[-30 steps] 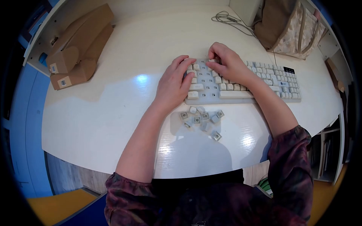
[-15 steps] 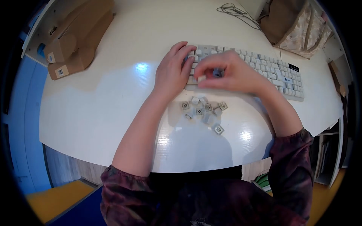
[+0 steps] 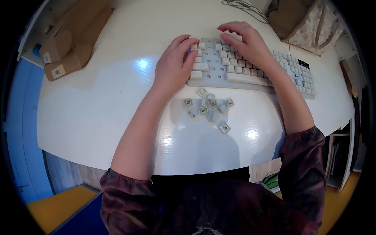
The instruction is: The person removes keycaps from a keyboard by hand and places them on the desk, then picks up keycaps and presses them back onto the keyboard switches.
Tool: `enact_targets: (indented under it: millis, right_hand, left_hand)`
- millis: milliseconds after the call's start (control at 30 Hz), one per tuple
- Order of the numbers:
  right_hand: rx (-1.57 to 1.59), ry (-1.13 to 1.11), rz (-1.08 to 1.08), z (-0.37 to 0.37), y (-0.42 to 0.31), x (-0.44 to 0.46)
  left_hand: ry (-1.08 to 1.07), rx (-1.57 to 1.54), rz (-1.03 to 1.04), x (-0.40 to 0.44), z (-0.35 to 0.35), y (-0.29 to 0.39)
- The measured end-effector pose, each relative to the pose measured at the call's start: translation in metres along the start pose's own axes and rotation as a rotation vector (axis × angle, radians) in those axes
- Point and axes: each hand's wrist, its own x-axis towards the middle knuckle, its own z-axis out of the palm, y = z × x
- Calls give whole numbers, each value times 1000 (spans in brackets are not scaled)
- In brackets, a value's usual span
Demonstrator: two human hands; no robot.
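A white computer keyboard [image 3: 219, 81] lies across the desk, with a bare strip of exposed switches [image 3: 213, 62] near its left end. My left hand [image 3: 174, 62] grips that left end, fingers at the upper corner and thumb beside the leftmost keys. Over the upper rows, right of the bare strip, my right hand [image 3: 250, 45] hovers with thumb and fingers apart and nothing visible between them. Several loose keycaps lie in front of the keyboard, some upside down with their stems showing, among them one keycap [image 3: 201, 92] close to the keyboard's front edge.
Brown cardboard packaging [image 3: 70, 51] stands at the desk's far left. A thin cable [image 3: 243, 6] is coiled at the back, near a brown bag with a clear patterned side [image 3: 309, 29]. The white desk's [image 3: 98, 117] front edge curves close to my body.
My right hand has moved up and away from the left keys, and the keycap it held is gone from its fingers. An upturned keycap now shows at the top of the pile.
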Motion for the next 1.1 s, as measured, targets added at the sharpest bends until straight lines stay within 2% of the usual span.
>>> enact_targets:
  millis: [67,200,433,467,667,767,1000,1100]
  right_hand:
    - [112,-58,203,1,21,-3]
    - [176,-228,374,4,25,-1]
    - [-84,-246,197,0,-3,-4]
    - [-119,-289,247,-2,-8,-4]
    - [-370,-193,117,15,-17,-12]
    - [-386,-175,79,14,-22,-14]
    - [-256,-230,177,7,-17,-6]
    - [-248,-258,200,1,-15,1]
  left_hand:
    - [-51,-15,-43,0,-4,5]
    - [-85,-20,-76,1,-6,8]
    - [-61,5,-23,1,-5,4]
    - [-62,3,-18,0,-5,4]
    - [-31,-13,-16,0,-3,5]
    - [-50,5,-14,0,-5,6]
    - [-1,-7,7,0,-1,4]
    - [-63,44,-12,1,-6,6]
